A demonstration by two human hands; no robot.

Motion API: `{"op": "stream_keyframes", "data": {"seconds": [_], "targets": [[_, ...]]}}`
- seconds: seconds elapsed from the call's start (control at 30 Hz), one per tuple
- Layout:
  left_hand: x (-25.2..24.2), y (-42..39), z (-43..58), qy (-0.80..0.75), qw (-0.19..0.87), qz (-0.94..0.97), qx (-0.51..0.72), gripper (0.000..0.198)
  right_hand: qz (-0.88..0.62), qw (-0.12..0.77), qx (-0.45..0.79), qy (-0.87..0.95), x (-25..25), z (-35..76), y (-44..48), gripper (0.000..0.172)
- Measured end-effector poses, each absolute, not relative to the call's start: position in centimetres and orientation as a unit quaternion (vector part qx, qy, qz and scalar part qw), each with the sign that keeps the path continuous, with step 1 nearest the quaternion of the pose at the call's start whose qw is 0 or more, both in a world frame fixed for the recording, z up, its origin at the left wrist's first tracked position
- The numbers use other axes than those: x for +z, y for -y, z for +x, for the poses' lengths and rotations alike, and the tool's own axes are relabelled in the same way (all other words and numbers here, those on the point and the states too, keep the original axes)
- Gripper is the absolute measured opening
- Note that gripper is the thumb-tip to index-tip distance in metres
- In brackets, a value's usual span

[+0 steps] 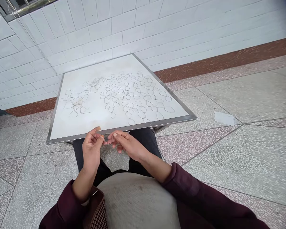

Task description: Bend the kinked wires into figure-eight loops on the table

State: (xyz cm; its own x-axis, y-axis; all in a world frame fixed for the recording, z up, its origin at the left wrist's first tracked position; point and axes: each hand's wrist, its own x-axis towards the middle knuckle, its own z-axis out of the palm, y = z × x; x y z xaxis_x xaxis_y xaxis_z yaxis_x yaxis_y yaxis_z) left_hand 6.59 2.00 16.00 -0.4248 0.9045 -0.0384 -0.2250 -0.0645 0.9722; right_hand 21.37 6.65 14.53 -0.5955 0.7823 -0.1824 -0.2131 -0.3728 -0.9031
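Observation:
Just off the near edge of the table, both my hands are close together over my lap. My left hand [92, 147] is closed in a pinch, with tan wrapping on a fingertip and an orange spot at the thumb tip. My right hand [125, 143] pinches with thumb and forefinger, its other fingers curled. A faint thin wire [107, 138] shows between the two hands; its shape is too small to tell. On the white tabletop [76, 131] lie many figure-eight wire loops [142, 115], spread over its middle and right.
Tangled loose wire pieces [78, 103] lie at the table's left, with another heap [95, 83] farther back. A metal rim [178, 119] edges the table, which stands by a white tiled wall [124, 27]. A pale flat piece [224, 118] lies on the floor at right.

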Motion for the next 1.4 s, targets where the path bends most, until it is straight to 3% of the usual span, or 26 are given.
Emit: {"op": "stream_keyframes", "data": {"seconds": [0.2, 0.73, 1.4], "targets": [[16.6, -2.2, 6.3, -0.501, 0.491, 0.255, 0.666, 0.035, -0.266, 0.304, 0.842, 0.357, 14.3, 21.6, -6.4, 0.026], [16.2, -1.9, 6.8, -0.503, 0.462, 0.262, 0.681, 0.037, -0.275, 0.366, 0.812, 0.362, 14.3, 21.1, -6.2, 0.019], [16.3, -1.8, 7.5, -0.496, 0.488, 0.238, 0.678, 0.039, -0.212, 0.353, 0.888, 0.203, 14.1, 21.0, -6.3, 0.014]]}}
